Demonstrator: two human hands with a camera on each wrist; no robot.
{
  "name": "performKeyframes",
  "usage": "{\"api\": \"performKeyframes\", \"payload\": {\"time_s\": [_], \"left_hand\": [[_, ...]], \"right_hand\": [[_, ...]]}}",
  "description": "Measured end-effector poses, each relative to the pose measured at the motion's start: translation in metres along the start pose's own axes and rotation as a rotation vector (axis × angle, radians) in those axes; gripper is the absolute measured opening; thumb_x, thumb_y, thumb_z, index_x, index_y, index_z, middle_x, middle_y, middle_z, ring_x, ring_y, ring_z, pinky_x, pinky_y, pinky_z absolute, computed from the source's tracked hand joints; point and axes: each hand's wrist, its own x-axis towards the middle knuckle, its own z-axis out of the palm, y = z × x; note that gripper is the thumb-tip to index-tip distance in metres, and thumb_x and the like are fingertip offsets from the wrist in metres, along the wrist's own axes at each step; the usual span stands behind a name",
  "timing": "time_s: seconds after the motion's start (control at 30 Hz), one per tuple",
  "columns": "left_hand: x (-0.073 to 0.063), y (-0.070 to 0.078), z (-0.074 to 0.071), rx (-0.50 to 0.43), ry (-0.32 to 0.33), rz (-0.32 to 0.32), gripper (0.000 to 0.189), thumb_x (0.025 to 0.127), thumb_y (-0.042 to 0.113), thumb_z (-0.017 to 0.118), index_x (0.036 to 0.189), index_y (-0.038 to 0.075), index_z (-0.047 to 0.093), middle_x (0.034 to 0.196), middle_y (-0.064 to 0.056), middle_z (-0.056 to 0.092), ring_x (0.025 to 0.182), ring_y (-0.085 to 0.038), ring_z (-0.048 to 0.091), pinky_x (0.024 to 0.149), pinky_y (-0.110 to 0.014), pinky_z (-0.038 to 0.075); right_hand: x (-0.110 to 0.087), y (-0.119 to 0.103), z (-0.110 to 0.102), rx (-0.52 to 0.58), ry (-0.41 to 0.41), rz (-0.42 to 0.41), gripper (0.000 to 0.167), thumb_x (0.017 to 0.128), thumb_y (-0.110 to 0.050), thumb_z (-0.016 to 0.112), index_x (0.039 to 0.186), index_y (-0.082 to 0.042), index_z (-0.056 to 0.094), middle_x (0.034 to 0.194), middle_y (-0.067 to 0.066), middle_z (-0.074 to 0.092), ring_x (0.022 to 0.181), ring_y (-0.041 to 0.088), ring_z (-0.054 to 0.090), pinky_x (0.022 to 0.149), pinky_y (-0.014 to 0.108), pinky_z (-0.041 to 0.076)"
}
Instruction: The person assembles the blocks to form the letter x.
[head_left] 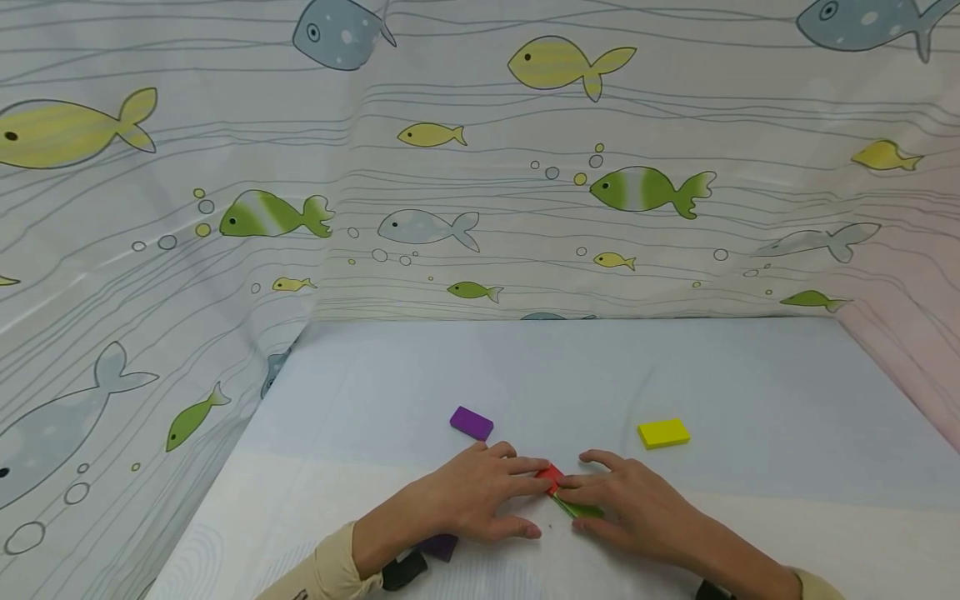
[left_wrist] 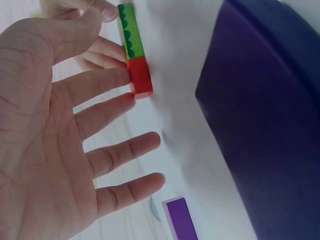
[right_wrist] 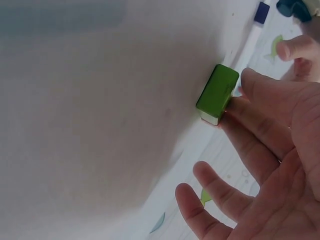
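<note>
A red block [head_left: 550, 477] and a green block [head_left: 579, 507] sit end to end between both hands. My left hand [head_left: 487, 492] reaches in with spread, nearly straight fingers, index and middle fingertips touching the red block. In the left wrist view, the green block [left_wrist: 131, 32] shows a scalloped darker edge. My right hand [head_left: 637, 504] holds the green block between thumb and fingers, its other fingers spread. In the right wrist view, the thumb tip is at one corner of the green block [right_wrist: 218, 91] and fingertips lie along its other side.
A purple block [head_left: 472, 423] lies beyond my left hand, a yellow block [head_left: 663, 433] at the far right. A dark purple block [head_left: 438, 547] is near my left wrist, looming large in the left wrist view. Fish-patterned cloth [head_left: 487, 183] hangs behind the white table [head_left: 375, 367].
</note>
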Motion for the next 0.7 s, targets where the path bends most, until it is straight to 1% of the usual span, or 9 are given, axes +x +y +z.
{"api": "performKeyframes", "payload": {"time_s": [0.17, 0.4, 0.57, 0.7], "left_hand": [[-0.003, 0.000, 0.000, -0.012, -0.010, -0.013, 0.061, 0.097, 0.062, 0.045, 0.146, 0.027, 0.049, 0.149, 0.006, 0.046, 0.116, -0.018, 0.052, 0.079, -0.028, 0.041], [-0.010, -0.005, 0.001, -0.025, -0.021, -0.036, 0.062, 0.096, 0.063, 0.044, 0.146, 0.026, 0.050, 0.149, 0.006, 0.046, 0.122, -0.016, 0.050, 0.087, -0.034, 0.045], [-0.017, -0.009, 0.001, -0.032, 0.008, -0.017, 0.058, 0.097, 0.061, 0.045, 0.141, 0.025, 0.055, 0.141, 0.006, 0.054, 0.120, -0.015, 0.050, 0.088, -0.035, 0.045], [-0.023, -0.012, 0.000, -0.034, 0.043, 0.004, 0.052, 0.098, 0.058, 0.048, 0.134, 0.024, 0.061, 0.131, 0.008, 0.060, 0.117, -0.014, 0.052, 0.088, -0.035, 0.045]], "right_hand": [[0.000, 0.001, -0.001, -0.001, -0.026, 0.009, 0.043, 0.089, -0.032, 0.074, 0.131, -0.029, 0.066, 0.127, -0.017, 0.063, 0.122, 0.029, 0.052, 0.088, 0.052, 0.049], [0.000, 0.000, -0.001, 0.011, -0.022, 0.027, 0.042, 0.088, -0.032, 0.074, 0.129, -0.029, 0.067, 0.125, -0.018, 0.063, 0.123, 0.029, 0.051, 0.087, 0.052, 0.048], [0.000, 0.000, -0.002, 0.025, -0.046, 0.060, 0.041, 0.089, -0.033, 0.074, 0.129, -0.030, 0.067, 0.127, -0.019, 0.062, 0.126, 0.029, 0.048, 0.088, 0.053, 0.047], [-0.001, -0.001, -0.001, 0.022, -0.035, 0.056, 0.040, 0.089, -0.033, 0.073, 0.128, -0.031, 0.068, 0.126, -0.019, 0.062, 0.126, 0.028, 0.048, 0.087, 0.052, 0.047]]}}
